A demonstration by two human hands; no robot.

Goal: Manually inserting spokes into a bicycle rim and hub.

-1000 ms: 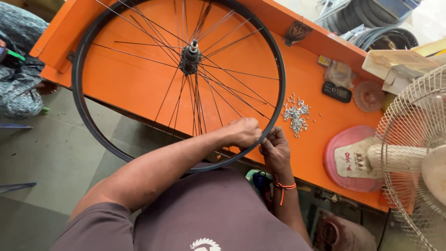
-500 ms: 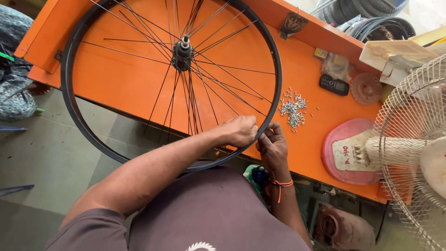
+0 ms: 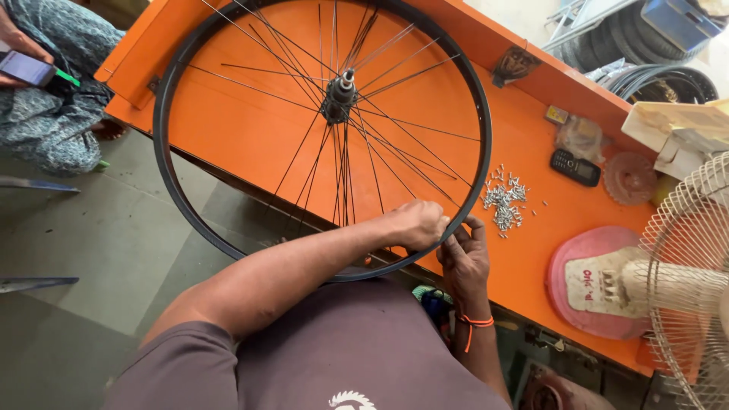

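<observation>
A black bicycle wheel rim (image 3: pixel 171 190) with thin spokes and a metal hub (image 3: pixel 339 93) lies flat on an orange table (image 3: pixel 250 144), overhanging its near edge. My left hand (image 3: pixel 416 225) reaches across inside the rim, fingers closed on a spoke end near the rim's right near side. My right hand (image 3: pixel 463 258) sits just outside the rim beside it, fingertips pinched at the same spot on the rim. A pile of small silver spoke nipples (image 3: pixel 504 203) lies on the table just beyond my hands.
A black phone (image 3: pixel 575 167), a plastic bag (image 3: pixel 581 137), a reddish sprocket (image 3: pixel 629 178) and a pink fan base (image 3: pixel 600 281) with its wire cage (image 3: pixel 687 288) stand at the right. Another person (image 3: pixel 45 99) sits at the far left holding a phone. Tyres are stacked at the top right.
The view has shifted slightly, so the wheel sits a little left and higher. My hands remain together at the rim's near right side, fingers working at the same spot.
</observation>
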